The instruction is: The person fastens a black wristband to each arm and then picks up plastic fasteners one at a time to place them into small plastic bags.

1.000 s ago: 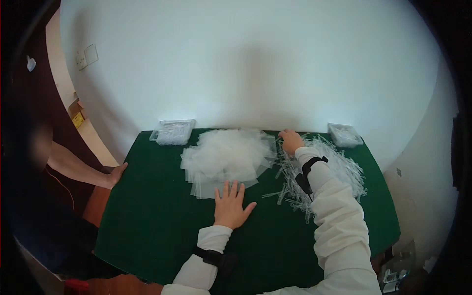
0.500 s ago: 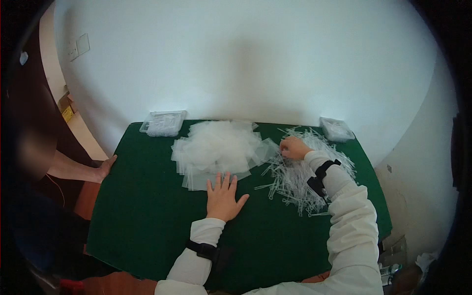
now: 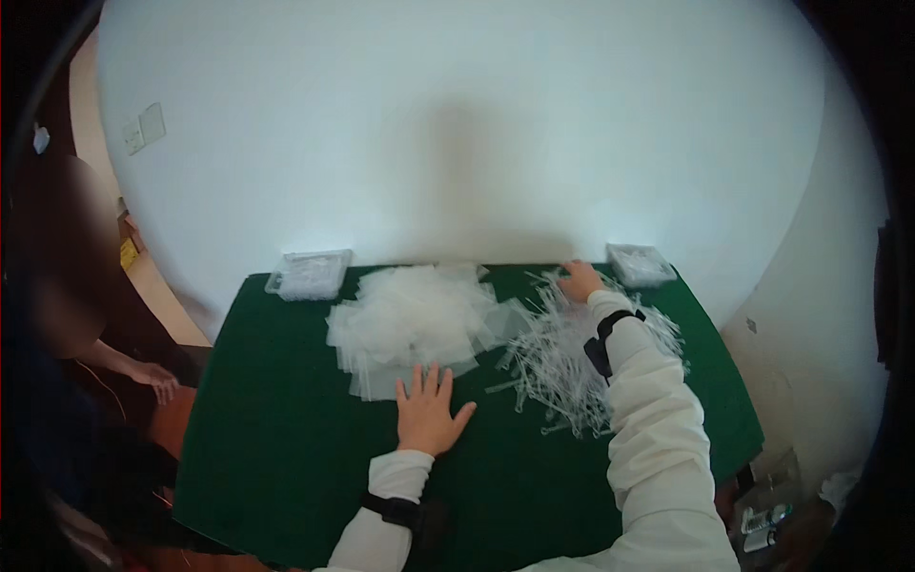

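Note:
My left hand lies flat on the green cloth, fingers spread, its fingertips at the near edge of a heap of thin, translucent, square-edged sheets or bags. To the right is a loose pile of thin clear plastic sticks, some with looped ends. My right hand is at that pile's far edge, with its fingers bent down and drawn together. What they pinch, if anything, is too small to make out. Both my wrists carry black straps over white sleeves.
A clear plastic box of small clear pieces stands at the table's far left corner, and a similar box at the far right. The green-covered table backs onto a white wall. Another person's hand hangs left of the table.
My right hand has shifted to the far edge of the stick pile. My left hand stays flat. The other person's hand has left the table's left edge. The view has tilted slightly upward.

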Action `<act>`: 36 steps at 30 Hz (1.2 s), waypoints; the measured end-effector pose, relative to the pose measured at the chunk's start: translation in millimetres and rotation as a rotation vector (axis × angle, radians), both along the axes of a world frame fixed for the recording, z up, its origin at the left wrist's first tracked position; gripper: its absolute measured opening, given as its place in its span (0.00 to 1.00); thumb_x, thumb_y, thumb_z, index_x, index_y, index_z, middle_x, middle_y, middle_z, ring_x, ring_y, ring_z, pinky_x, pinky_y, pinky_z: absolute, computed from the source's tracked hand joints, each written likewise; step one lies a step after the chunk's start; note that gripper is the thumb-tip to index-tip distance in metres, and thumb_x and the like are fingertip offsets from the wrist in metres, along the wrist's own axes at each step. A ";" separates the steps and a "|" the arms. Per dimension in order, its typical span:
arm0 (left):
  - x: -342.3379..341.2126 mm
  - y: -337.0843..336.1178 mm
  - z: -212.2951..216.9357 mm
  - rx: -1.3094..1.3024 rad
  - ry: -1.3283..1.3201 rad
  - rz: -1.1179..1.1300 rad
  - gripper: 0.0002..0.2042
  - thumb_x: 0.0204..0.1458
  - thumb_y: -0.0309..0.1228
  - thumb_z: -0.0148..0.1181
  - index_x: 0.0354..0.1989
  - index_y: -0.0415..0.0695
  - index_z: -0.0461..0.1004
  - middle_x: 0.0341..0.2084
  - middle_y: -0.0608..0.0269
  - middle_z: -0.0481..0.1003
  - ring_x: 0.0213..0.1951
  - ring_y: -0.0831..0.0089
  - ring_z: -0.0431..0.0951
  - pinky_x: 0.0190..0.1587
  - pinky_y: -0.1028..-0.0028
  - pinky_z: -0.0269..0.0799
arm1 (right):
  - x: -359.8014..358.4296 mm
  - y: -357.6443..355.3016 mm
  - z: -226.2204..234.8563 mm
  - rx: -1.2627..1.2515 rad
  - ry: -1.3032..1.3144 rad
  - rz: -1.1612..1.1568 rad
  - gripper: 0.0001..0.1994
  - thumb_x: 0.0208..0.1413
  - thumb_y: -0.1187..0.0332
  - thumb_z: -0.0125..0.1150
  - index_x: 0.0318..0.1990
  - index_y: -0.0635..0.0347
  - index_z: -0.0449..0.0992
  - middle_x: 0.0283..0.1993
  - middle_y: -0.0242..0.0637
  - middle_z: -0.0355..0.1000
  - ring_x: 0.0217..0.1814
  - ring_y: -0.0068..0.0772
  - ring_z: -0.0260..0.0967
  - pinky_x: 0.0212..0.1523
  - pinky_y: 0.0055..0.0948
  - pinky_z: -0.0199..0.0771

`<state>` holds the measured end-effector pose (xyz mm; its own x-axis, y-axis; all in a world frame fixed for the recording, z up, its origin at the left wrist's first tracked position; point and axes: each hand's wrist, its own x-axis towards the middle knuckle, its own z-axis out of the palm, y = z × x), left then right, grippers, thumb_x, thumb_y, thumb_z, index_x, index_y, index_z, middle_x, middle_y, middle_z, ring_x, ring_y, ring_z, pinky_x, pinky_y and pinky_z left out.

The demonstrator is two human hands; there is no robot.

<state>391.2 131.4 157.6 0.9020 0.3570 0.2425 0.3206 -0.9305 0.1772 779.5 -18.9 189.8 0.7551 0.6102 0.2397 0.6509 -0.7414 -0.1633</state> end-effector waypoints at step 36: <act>-1.6 1.0 2.2 -0.049 -0.035 0.006 0.31 0.50 0.52 0.46 0.58 0.44 0.58 0.60 0.54 0.53 0.63 0.55 0.47 0.61 0.51 0.37 | 122.6 -45.4 1.1 -0.602 -0.074 0.024 0.13 0.44 0.65 0.52 0.35 0.60 0.76 0.39 0.51 0.71 0.42 0.48 0.70 0.43 0.39 0.69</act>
<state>389.6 132.4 159.8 0.8910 0.3752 0.2555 0.3195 -0.9182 0.2341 902.1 -64.4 190.9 0.7339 0.6716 -0.1014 0.6622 -0.6742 0.3271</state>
